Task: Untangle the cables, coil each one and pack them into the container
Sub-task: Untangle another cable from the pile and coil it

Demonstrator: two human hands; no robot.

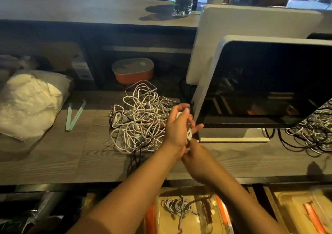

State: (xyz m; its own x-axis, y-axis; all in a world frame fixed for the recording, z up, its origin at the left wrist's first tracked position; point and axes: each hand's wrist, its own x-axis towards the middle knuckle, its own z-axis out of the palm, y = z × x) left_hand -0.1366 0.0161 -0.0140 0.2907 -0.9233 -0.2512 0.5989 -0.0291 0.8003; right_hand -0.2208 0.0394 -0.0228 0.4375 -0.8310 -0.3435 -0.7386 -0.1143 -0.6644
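A tangled heap of white and black cables (pixel 140 120) lies in the middle of the wooden desk (pixel 53 152). Just right of the heap, my left hand (pixel 177 125) holds a small coil of white cable (pixel 188 131) wound around its fingers. My right hand (pixel 193 155) sits right below it and pinches the loose end of that cable at the coil's lower edge. Below the desk's front edge, a clear container (pixel 190 214) with orange latches holds several coiled cables.
A monitor (pixel 269 90) stands at the right, with another cable tangle (pixel 312 134) behind its foot. An orange box with a grey lid (pixel 133 72) sits behind the heap. A white plastic bag (pixel 30 104) and green strips (pixel 74 116) lie left. A bottle (pixel 183 0) stands on the shelf.
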